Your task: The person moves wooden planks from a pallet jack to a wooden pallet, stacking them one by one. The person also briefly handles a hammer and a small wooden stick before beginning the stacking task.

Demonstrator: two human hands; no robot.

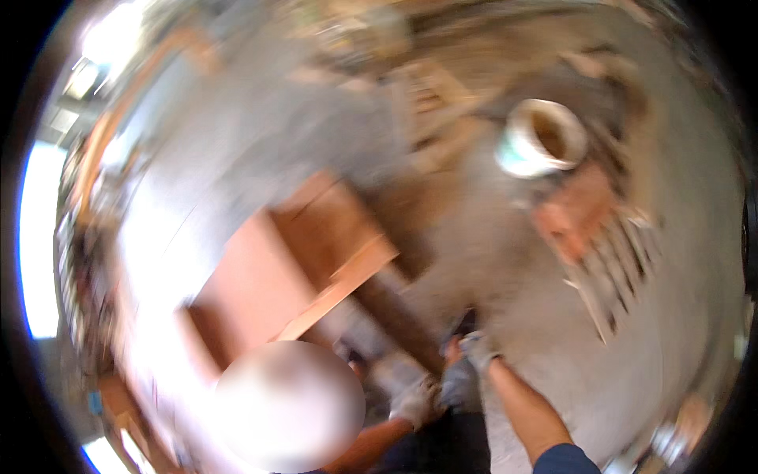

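Note:
The whole view is smeared by motion. My left hand (412, 403), in a pale glove, is low in the middle beside my leg. Farther forward and to the right is my right hand (478, 350), also gloved, close to my lower leg and dark shoe (466, 321). Blur hides the fingers of both hands, and I cannot make out anything held. Left of my hands stands a brown box-like wooden piece (257, 280) with open compartments and a lighter front edge (339, 291). A pale round blurred patch (290, 407) covers its near end.
A white bucket (517, 150) with brown inside stands at the upper right. Near it lie a reddish-brown board (580, 209) and a slatted wooden piece (604, 276). More wooden pieces (430, 99) are on the concrete floor (316, 130) farther away. Blurred clutter lines the left side.

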